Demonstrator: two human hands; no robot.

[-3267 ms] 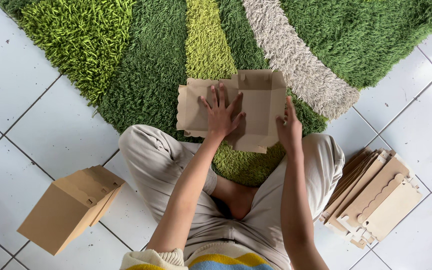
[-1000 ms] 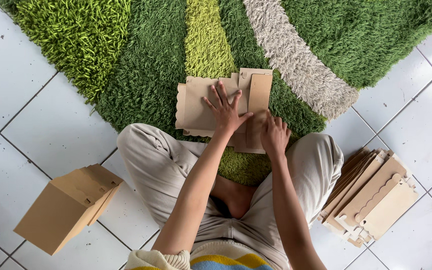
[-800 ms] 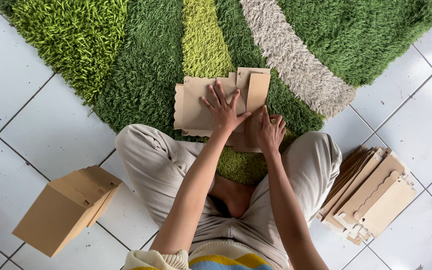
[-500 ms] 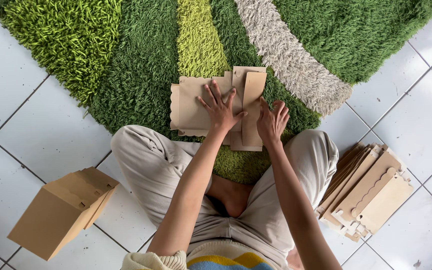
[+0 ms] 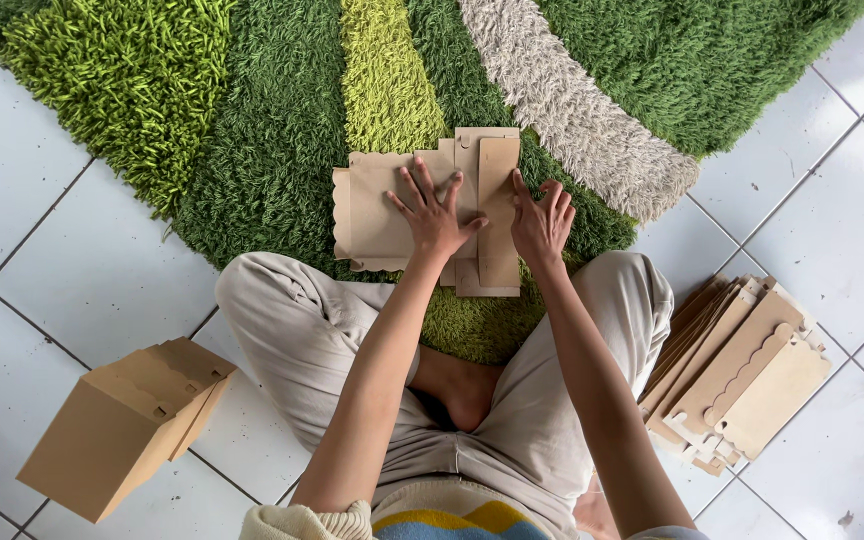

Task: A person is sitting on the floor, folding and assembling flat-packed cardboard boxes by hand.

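Nearest the camera, at the lower edge, sit a cream knitted hem with yellow and blue stripes and the person's crossed legs in beige trousers, one bare foot tucked between them on the white tiled floor. Beside the left knee lies an assembled brown cardboard box, tipped on its side on the tiles. Beside the right knee rests a fanned stack of flat brown cardboard cut-outs with scalloped edges.

Farther out, both forearms reach forward over the knees to a flat, unfolded brown cardboard box blank, which lies on the shaggy green rug just ahead of the legs. The left hand is spread wide, palm down, pressing the middle of the blank and gripping nothing. The right hand is also open with fingers fanned, resting at the right edge of the narrow folded flap; it seems to press rather than pinch, though the fingertips are hard to read.

Beyond the blank, the rug's lime and beige stripes fan away.
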